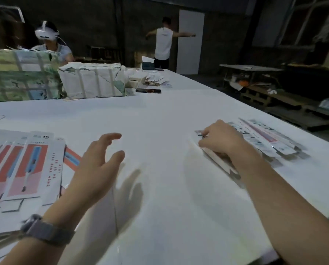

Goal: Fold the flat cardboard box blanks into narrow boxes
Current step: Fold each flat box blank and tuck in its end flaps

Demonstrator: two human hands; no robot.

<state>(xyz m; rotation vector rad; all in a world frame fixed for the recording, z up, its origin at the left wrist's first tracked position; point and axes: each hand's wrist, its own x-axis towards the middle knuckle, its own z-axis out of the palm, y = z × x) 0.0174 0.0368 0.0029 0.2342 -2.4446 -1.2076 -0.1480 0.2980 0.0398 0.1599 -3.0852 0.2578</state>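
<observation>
1. Blanks (22,169) lie flat in a fanned stack at the near left of the white table (160,115), printed sides up, showing red and pink panels with a blue pen-like picture.
2. Their long axes run from near-left toward far-right, slightly tilted, with the tabbed ends toward the near edge.
3. One more blank (71,156) pokes out from under the stack's right edge, angled across the others.
4. Left hand (94,165) hovers just right of that stack, fingers spread and loosely bent, gripping nothing; a grey watch strap (47,233) circles its wrist.
5. Right hand (220,139) rests on a second pile (265,138) at the right of the table, fingers curled down and pinching the near-left end of the top piece.
6. That pile's pieces are long and narrow, their long axes running from near-left to far-right; motion blur hides whether they are folded or flat.
7. Wrapped bundles (93,81) sit at the far left, beside a dark phone (148,90) and loose papers (156,79).
8. Two other people are beyond the table's far end.
</observation>
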